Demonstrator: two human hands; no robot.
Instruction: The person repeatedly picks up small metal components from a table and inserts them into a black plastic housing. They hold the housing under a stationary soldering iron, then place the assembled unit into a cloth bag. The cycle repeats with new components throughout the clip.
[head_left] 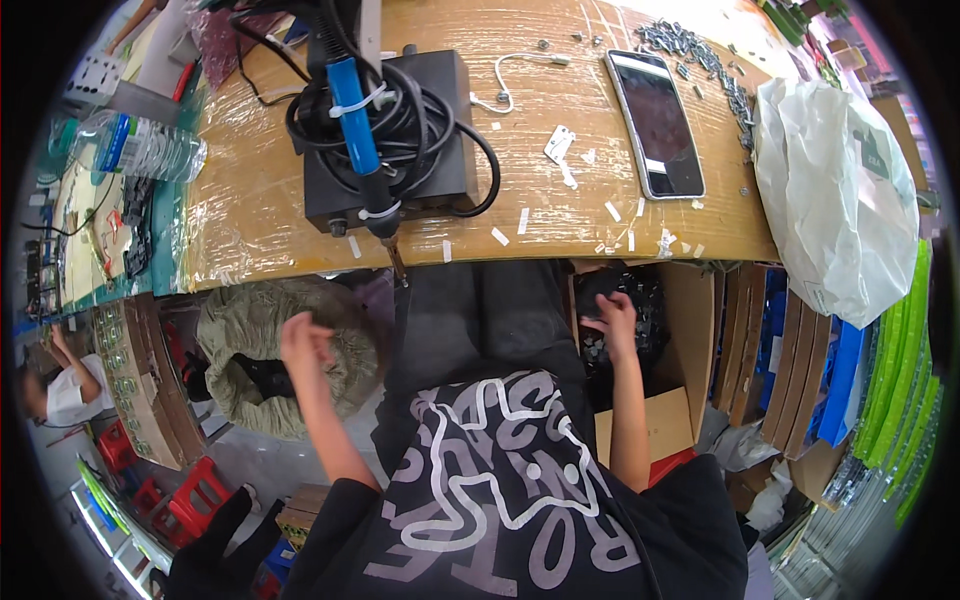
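Observation:
My left hand (306, 342) is raised over an olive-green cloth sack (240, 318) below the table's front edge. Its fingers are loosely bent and apart, and nothing shows in them. On the other side of my lap, my right hand (613, 322) hovers above a cardboard box (690, 335) lined with black plastic and holding small dark parts (652, 312). Those fingers are spread too, with no object visible between them. A blue-handled soldering iron (352, 120) lies across a black station box (440, 90), its tip past the table edge.
The film-covered table (260, 220) bears a phone (660, 130), a white cable (520, 60), screws (690, 45) and paper scraps. A white bag (835, 190) hangs at the right corner. Plastic bottles (150, 148) lie at left. Another person (70, 380) and red stools (200, 495) are farther left.

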